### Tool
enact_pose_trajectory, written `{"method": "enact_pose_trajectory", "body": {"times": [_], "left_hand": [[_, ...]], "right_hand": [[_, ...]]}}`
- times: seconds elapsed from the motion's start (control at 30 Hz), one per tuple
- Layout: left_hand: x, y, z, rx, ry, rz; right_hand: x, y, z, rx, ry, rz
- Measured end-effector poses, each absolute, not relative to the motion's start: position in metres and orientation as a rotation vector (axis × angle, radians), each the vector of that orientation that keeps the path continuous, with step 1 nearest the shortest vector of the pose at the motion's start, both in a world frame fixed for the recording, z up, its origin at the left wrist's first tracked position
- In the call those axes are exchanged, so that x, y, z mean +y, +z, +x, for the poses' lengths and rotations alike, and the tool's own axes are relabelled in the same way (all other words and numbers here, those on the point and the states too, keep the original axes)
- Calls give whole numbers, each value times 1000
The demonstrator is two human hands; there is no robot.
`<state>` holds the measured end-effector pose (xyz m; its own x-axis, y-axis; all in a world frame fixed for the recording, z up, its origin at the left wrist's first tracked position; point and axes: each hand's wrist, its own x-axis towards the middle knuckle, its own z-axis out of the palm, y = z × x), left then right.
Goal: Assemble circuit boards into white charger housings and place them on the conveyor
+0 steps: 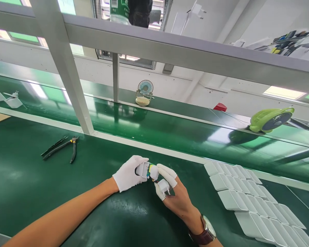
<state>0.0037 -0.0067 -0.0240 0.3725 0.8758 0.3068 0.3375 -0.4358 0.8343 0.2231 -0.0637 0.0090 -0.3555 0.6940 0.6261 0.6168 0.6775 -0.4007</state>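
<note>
My left hand (128,174), in a white glove, is closed around an open white plastic charger housing (143,169). A small circuit board (149,170) with yellow and white parts sits at the housing's open end; how far it goes in I cannot tell. My right hand (179,195) has white covers on its fingers and wears a wristwatch. Its fingers are closed about the board's outer end and a white plug cap (163,186) with two metal pins. Short dark and red wires run between board and cap.
Rows of white plastic housings (244,195) stand on the green bench at right. Side cutters (73,145) and black tweezers (54,145) lie at left. Past a metal frame (67,61) runs a shiny green conveyor (154,127), with a small fan (145,91) and a green fan (270,119).
</note>
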Motion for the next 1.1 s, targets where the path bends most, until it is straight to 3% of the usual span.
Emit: {"method": "enact_pose_trajectory", "body": {"times": [0.7,1.1], "left_hand": [[-15,-27,5,1042,1031,2062],[-14,-28,3,1034,1033,2127]], "right_hand": [[-67,4,224,-2118,261,-1047],[-65,8,224,-2204,108,-994]]}}
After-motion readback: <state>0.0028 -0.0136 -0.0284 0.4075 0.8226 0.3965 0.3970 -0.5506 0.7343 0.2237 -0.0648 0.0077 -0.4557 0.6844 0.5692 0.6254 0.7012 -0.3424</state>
